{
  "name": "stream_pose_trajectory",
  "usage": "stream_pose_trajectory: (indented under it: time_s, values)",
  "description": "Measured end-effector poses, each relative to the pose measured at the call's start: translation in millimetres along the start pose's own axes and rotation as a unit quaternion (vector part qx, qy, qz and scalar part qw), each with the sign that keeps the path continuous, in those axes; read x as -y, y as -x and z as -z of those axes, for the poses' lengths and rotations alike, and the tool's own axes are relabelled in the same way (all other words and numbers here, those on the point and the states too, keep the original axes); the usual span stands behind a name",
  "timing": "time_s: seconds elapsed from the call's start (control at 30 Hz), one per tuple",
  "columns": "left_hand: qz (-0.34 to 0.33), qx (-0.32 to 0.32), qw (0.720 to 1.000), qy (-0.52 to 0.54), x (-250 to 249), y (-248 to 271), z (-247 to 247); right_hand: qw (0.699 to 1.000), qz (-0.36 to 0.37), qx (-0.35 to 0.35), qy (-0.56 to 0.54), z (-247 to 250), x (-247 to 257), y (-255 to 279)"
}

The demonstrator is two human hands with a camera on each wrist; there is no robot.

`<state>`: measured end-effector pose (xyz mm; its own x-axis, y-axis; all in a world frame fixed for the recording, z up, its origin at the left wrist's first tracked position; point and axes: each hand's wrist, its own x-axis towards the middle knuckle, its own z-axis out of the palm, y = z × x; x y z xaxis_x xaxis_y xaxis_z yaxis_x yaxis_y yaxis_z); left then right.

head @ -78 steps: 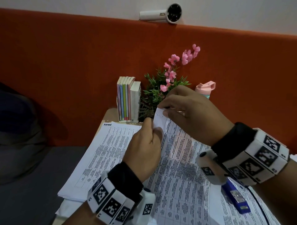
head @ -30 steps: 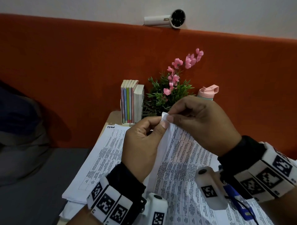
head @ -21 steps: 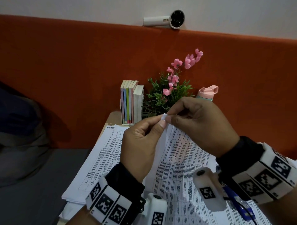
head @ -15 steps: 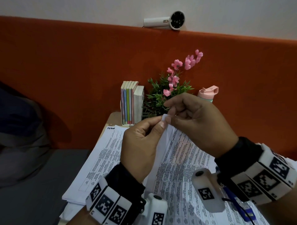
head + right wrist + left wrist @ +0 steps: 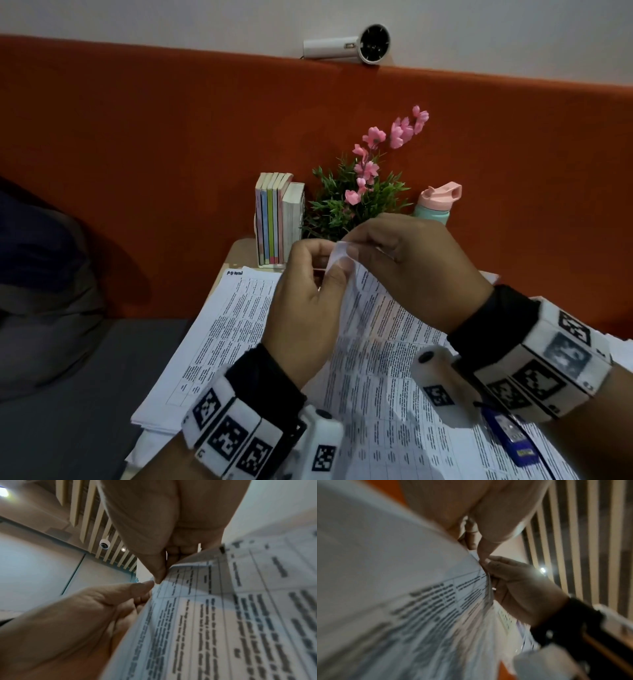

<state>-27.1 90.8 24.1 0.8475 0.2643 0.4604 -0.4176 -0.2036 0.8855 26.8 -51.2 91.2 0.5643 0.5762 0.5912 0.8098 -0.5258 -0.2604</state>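
Observation:
A sheaf of printed table sheets (image 5: 376,308) is lifted by its top corner off the paper pile (image 5: 222,329) on the table. My left hand (image 5: 334,262) pinches that corner between thumb and forefinger from the left. From the right, my right hand (image 5: 356,248) pinches the same corner, fingertips almost touching the left ones. In the left wrist view my left hand (image 5: 479,555) meets the right hand (image 5: 513,585) at the sheet's edge (image 5: 402,588). Seen from the right wrist, the right hand (image 5: 157,577) and left hand (image 5: 85,608) hold the printed sheet (image 5: 223,615).
A blue stapler (image 5: 510,435) lies on the papers under my right wrist. At the table's far edge stand books (image 5: 277,219), a flowering plant (image 5: 359,202) and a pink-lidded bottle (image 5: 436,202). An orange sofa back (image 5: 171,137) rises behind, with a white handheld device (image 5: 349,46) on top.
Both hands have raised the sheet corner higher off the pile. My left hand moved up to the corner itself, and the fingertips of both hands have closed in on it.

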Motion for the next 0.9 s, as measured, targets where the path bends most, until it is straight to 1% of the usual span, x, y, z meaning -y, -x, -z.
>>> stream_pose_trajectory:
  time_s: [0.1,0.17,0.23,0.27,0.3,0.33,0.37,0.4,0.43,0.47,0.5,0.53,0.57,0.6,0.63,0.7,0.73,0.77,0.8,0.83,0.87,0.9]
  values:
    - [0.019,0.050,0.995,-0.078,5.2,11.8,3.4,0.999,-0.021,-0.017,-0.027,5.5,-2.1,-3.9]
    - [0.012,0.071,0.989,-0.130,9.4,18.5,5.1,0.999,-0.024,0.003,-0.036,6.8,0.9,-4.2]
    - [-0.001,0.072,0.985,-0.156,11.8,20.6,6.7,0.998,-0.026,0.035,-0.040,15.4,4.9,-2.2]
    - [-0.006,0.069,0.985,-0.159,12.0,20.0,7.9,0.998,-0.034,0.036,-0.040,24.9,2.8,-0.9]
    - [-0.006,0.062,0.984,-0.164,12.4,18.8,10.4,0.997,-0.054,0.012,-0.049,37.0,-2.0,0.5]
    - [-0.005,0.051,0.983,-0.174,14.2,17.0,13.9,0.993,-0.091,-0.035,-0.073,49.7,-13.5,2.5]
    - [-0.005,0.037,0.982,-0.184,16.0,14.8,17.5,0.979,-0.144,-0.094,-0.111,63.2,-26.9,5.0]
    - [-0.004,0.024,0.980,-0.195,18.3,12.9,21.6,0.956,-0.211,-0.137,-0.151,75.2,-44.8,10.4]
    - [-0.003,0.016,0.978,-0.206,20.6,10.8,25.0,0.931,-0.287,-0.132,-0.181,82.6,-63.0,19.5]
    - [0.003,0.010,0.977,-0.211,23.1,8.7,27.6,0.911,-0.361,-0.068,-0.189,84.2,-79.2,30.3]
    - [0.012,0.007,0.977,-0.212,25.2,7.0,29.3,0.886,-0.430,0.033,-0.173,80.3,-92.8,43.7]
    - [0.021,0.009,0.977,-0.212,26.7,5.3,28.6,0.852,-0.487,0.137,-0.139,74.2,-103.7,59.6]
    - [0.028,0.010,0.977,-0.211,28.8,4.2,28.9,0.818,-0.522,0.222,-0.095,64.8,-111.6,72.6]
    - [0.034,0.013,0.977,-0.211,29.1,4.1,27.3,0.792,-0.538,0.281,-0.061,56.3,-115.7,85.2]
    - [0.038,0.015,0.977,-0.209,29.1,4.4,25.9,0.775,-0.539,0.327,-0.038,47.2,-116.1,95.0]
    - [0.044,0.016,0.977,-0.209,29.6,4.6,24.6,0.765,-0.489,0.415,0.049,30.2,-109.2,106.4]
    - [0.048,0.017,0.977,-0.208,29.9,4.5,24.3,0.762,-0.460,0.442,0.108,23.8,-105.1,109.8]
    - [0.053,0.018,0.978,-0.203,29.8,4.1,23.9,0.763,-0.439,0.449,0.153,18.3,-101.4,111.2]
    - [0.060,0.019,0.978,-0.199,30.1,3.4,24.0,0.765,-0.432,0.446,0.174,14.6,-99.7,112.1]
    - [0.066,0.020,0.979,-0.191,30.1,3.2,24.2,0.770,-0.431,0.437,0.174,13.5,-98.3,112.4]
    - [0.071,0.021,0.980,-0.187,30.8,2.6,24.9,0.779,-0.443,0.418,0.150,14.2,-98.1,113.5]
    - [0.073,0.024,0.980,-0.184,31.2,2.5,25.4,0.790,-0.463,0.387,0.104,16.6,-96.7,115.3]
